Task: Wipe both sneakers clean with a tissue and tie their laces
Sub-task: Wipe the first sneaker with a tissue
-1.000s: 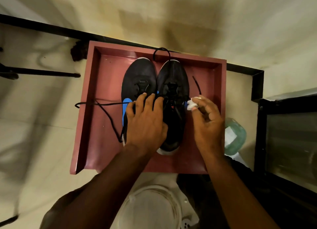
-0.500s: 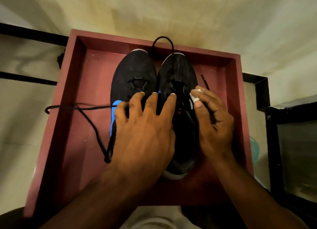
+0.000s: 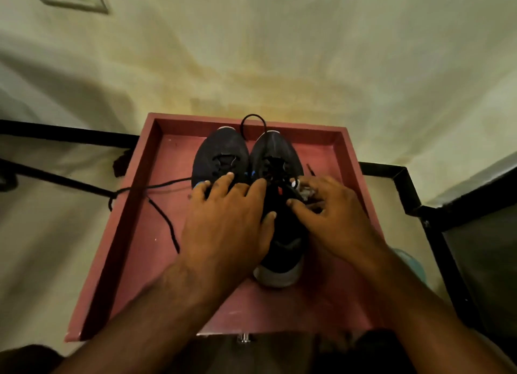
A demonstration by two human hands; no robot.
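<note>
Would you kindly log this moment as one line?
left hand: pressing both black sneakers | right hand: pinching white tissue | laces: untied

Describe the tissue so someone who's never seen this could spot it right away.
Find the red tray holding two dark sneakers side by side. On the outer side of the right sneaker, the right hand holds a small crumpled wad against the shoe. That tissue is the only whitish thing there.

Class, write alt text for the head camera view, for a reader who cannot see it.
Two black sneakers sit side by side in a red tray; the left hand rests flat across them, while the right hand holds a crumpled tissue against the right sneaker's side. An untied black lace trails over the tray's left wall.
</note>
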